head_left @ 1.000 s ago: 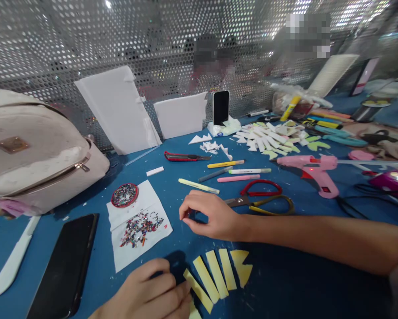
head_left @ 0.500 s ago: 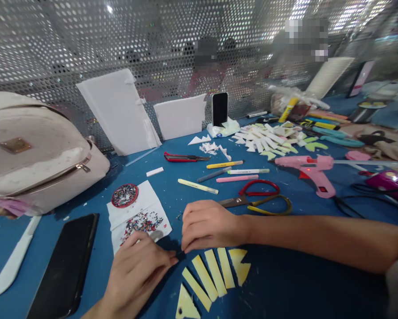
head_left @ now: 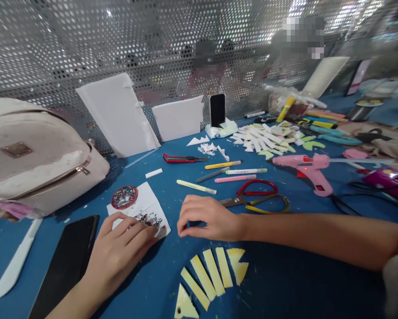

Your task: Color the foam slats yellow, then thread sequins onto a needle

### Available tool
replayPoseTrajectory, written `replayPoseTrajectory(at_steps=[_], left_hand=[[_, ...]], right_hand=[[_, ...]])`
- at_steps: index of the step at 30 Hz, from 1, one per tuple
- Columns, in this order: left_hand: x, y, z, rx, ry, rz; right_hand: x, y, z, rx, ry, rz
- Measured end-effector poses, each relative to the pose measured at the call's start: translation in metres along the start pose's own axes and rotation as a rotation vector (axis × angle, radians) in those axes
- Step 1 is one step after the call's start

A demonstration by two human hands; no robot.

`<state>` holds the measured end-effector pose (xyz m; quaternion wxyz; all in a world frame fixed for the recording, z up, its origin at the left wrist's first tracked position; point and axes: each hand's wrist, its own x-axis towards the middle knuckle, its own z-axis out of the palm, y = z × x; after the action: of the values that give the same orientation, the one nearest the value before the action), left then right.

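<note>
My left hand (head_left: 122,248) lies over the white paper (head_left: 154,201), fingers stretched out and touching a scatter of small shiny multicoloured bits (head_left: 148,219). A round red-rimmed dish (head_left: 124,196) full of the same bits stands on that paper. To the right, my right hand (head_left: 208,217) rests on the blue table with thumb and fingertips pinched together; I cannot make out anything between them. Just behind it lie scissors (head_left: 235,201) with one red and one yellowish handle. Below it, several yellow cut-out strips (head_left: 203,277) sit between a triangular head piece (head_left: 185,303) with a hole and a notched tail piece (head_left: 237,265), forming a fish shape.
A black phone (head_left: 64,266), white plastic knife (head_left: 16,263) and pale backpack (head_left: 42,159) are at left. Farther back are felt pens (head_left: 223,165), a red cutter (head_left: 180,158) and white offcuts (head_left: 263,138). A pink glue gun (head_left: 313,170) with cables is at right.
My left hand has moved left and away from me onto the shiny bits, its fingers spreading. My right hand has parted from it, staying in nearly the same spot.
</note>
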<state>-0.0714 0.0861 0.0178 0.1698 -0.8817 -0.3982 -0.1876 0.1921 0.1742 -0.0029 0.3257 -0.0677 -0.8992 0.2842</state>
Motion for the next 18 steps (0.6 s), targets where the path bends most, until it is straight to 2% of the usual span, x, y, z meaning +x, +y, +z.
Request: replayPoseTrajectory(at_steps=[5, 11, 18], left_hand=[[-0.001, -0.002, 0.004, -0.062, -0.029, -0.059], [0.001, -0.005, 0.01, -0.213, -0.138, -0.178], [0.002, -0.003, 0.013, -0.29, -0.187, -0.272]], right_hand=[[0.0, 0.0, 0.0, 0.017, 0.013, -0.003], [-0.001, 0.0, 0.001, 0.019, 0.021, -0.014], [0.0, -0.001, 0.0, 0.025, 0.045, -0.046]])
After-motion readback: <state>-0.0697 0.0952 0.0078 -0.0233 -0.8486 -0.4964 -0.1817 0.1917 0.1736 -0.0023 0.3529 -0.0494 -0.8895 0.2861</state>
